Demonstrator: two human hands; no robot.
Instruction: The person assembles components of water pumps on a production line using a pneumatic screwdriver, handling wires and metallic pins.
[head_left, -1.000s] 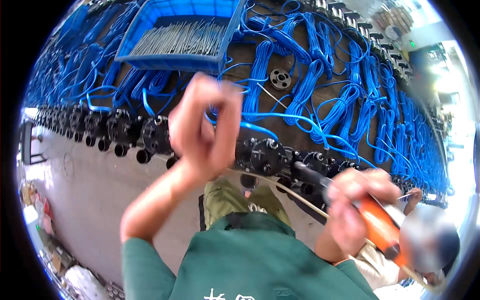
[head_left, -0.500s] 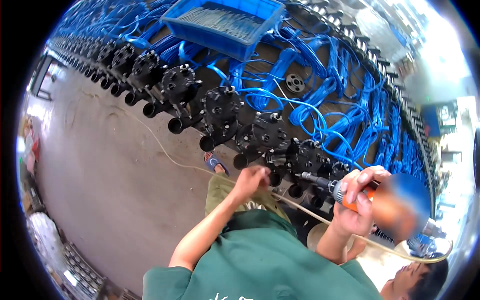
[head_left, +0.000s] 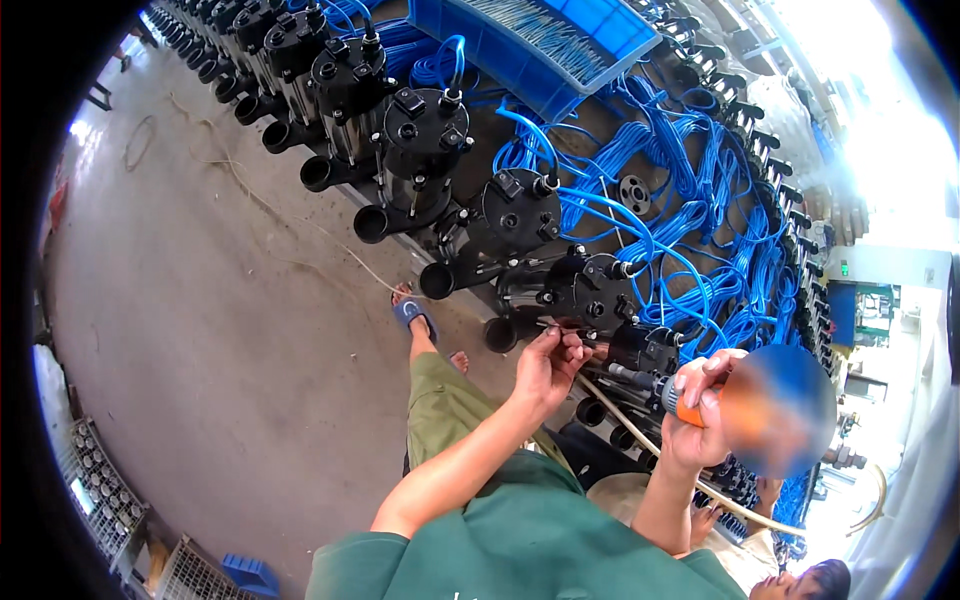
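Note:
My left hand (head_left: 550,366) is raised beside a black cylindrical pump-like unit (head_left: 590,290) with a round lid. Its thumb and fingertips are pinched together near the lid's lower edge; whatever is between them is too small to make out. In my right hand (head_left: 697,425) is an orange and grey power screwdriver (head_left: 683,400), its dark nose (head_left: 630,375) pointing left toward the nearest units, close to the left fingers. A blurred patch covers the area to the right of this hand.
More black units (head_left: 425,130) with side outlets stand in a row running far left. Bundles of blue cable (head_left: 700,235), a metal disc (head_left: 634,194) and a blue crate (head_left: 560,95) of thin pieces lie behind them. A pale hose (head_left: 740,510) runs beneath my right arm. Another person (head_left: 800,580) is lower right.
The view has shifted, with the row now further up and left. My left hand has come up to the unit's lid edge. My right hand still holds the screwdriver, nose toward the units.

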